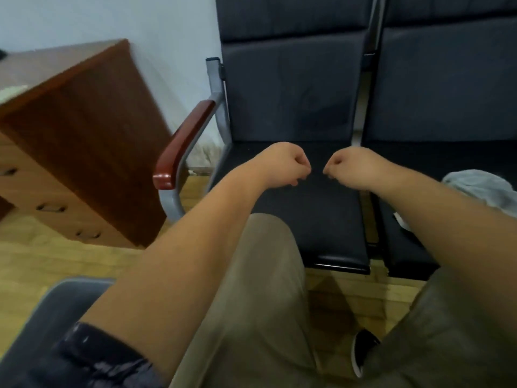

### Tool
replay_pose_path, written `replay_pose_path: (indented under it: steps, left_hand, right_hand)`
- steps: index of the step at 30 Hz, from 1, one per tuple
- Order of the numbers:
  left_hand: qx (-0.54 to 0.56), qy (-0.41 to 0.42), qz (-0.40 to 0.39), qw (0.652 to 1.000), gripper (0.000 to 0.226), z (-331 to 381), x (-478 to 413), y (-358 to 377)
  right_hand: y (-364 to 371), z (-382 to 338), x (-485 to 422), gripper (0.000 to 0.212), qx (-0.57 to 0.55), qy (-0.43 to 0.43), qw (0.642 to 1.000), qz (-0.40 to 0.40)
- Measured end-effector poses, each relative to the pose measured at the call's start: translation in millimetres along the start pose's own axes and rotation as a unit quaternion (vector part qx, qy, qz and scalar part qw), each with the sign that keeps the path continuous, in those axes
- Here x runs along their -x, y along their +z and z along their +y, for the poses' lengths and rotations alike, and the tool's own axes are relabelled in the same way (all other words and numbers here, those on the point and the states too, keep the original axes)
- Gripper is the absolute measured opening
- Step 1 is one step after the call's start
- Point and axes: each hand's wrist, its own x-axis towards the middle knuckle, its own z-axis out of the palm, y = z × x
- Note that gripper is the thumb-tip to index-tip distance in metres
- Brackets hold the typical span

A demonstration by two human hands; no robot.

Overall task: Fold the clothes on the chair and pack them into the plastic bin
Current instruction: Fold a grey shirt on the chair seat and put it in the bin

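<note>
Sits facing a row of dark padded chairs; stretches both bare forearms forward above the nearer chair seat; curls the left hand into a fist, knuckles up, with nothing visible inside it; curls the right hand the same way, empty as far as can be seen; holds the two fists close together, thumbs facing, with a narrow gap between them; cannot tell whether either touches the seat. Finds the task's clothing on the neighbouring seat to the right: a crumpled pale grey garment at the right edge, partly hidden behind the right forearm, well apart from both hands. Shows a red-brown armrest on a grey metal frame left of the nearer seat; beyond it a brown wooden desk with drawers beside a pale wall; lower down a light wooden floor, khaki trousers, a dark sleeve on the left upper arm, and a dark shoe between the legs.
</note>
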Motion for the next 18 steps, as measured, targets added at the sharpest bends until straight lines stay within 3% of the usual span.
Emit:
replay_pose_path:
  steps: [6,10,13,15,18]
  left_hand:
    - [-0.050,0.052,-0.104,0.992,0.011,54.5,-58.6,40.5]
    - [-0.052,0.073,-0.147,0.985,0.014,83.0,-94.8,84.1]
    - [-0.044,0.070,-0.153,0.985,0.012,83.3,-110.7,128.4]
    - [-0.126,0.083,-0.182,0.972,0.019,77.3,-121.4,154.7]
    - [-0.249,0.126,-0.227,0.933,0.038,74.2,-138.8,178.9]
  right_hand:
    - [-11.2,87.9,6.3,0.016,-0.053,0.094,0.994,-0.008]
    - [-19.3,137.8,-1.4,0.033,0.040,0.230,0.972,-0.037]
    - [-23.6,163.9,-1.7,0.040,0.119,0.263,0.954,-0.083]
    - [-15.3,186.8,-4.4,0.043,0.144,0.270,0.948,-0.082]
    - [3.0,207.1,-8.1,0.076,0.187,0.312,0.921,-0.142]
